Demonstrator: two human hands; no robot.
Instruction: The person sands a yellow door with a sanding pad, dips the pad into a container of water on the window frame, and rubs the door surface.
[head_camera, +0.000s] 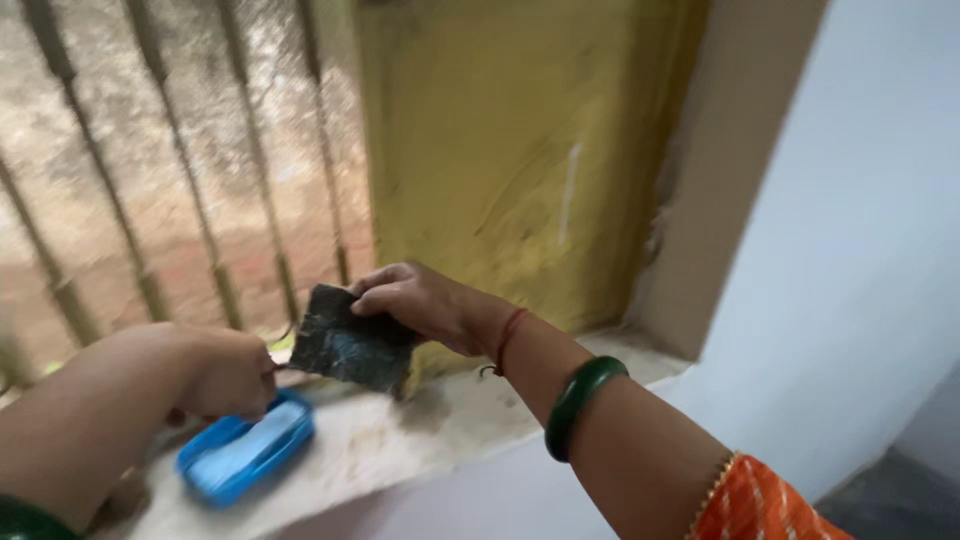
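Fingers (385, 298) of the right hand (425, 305) curl over the top edge of a dark, worn abrasive sheet (350, 345), thumb hidden behind it, so the sheet is pinched and held upright just above the sill, seemingly to keep it taut; the left hand (225, 375) is closed in a loose fist touching the sheet's lower left corner, though what its fingers nip there is too blurred to tell; behind both hands rises the yellow wall panel (510, 150), patchy and scuffed, filling the right half of the window recess and standing just past the sheet; to its left the rusty window bars (215, 260) close off the opening; below, the pale window sill (450, 420) carries everything, dusty along its front edge; near the sill's left end, beneath the left hand, lies a blue plastic lid (245, 455), crowding that wrist; a green bangle (580, 400) and a red thread (508, 335) ring the right forearm.
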